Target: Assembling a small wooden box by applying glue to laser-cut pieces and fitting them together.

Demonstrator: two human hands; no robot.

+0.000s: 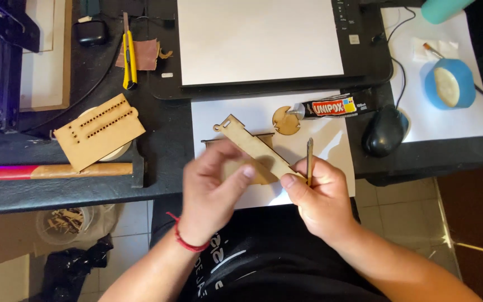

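Seen from above, two bare hands work over white paper on a dark counter. The left hand pinches a long, thin wood strip, fingers closed on its middle. The right hand grips the strip's near end between thumb and forefinger and also holds a thin stick upright behind its fingers. A glue tube and a wood disc lie beyond the fingertips. The strip looks fragile; uneven pressure could snap it, and the stick could slip loose.
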